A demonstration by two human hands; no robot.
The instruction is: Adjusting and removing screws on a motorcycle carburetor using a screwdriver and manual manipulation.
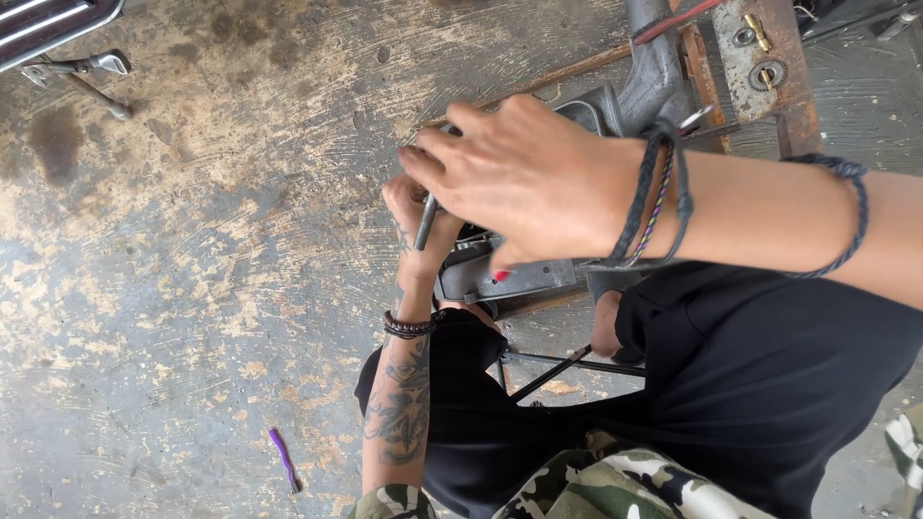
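My left hand [418,226] is closed around a thin dark metal rod-like tool [426,223], held upright against the end of a grey metal machine part [500,274]. My right hand [519,173] reaches across from the right and rests over that same spot, its fingers curled on top of the tool and the left hand. Cord bracelets circle my right wrist, and a beaded band circles my left wrist. Much of the grey part is hidden under my right hand.
Stained concrete floor [192,240] all around. A small purple tool [285,459] lies on the floor near my left elbow. A rusty metal frame [760,67] with bolts is at top right; a metal stand piece [82,72] at top left. Thin black rods [567,363] cross below the part.
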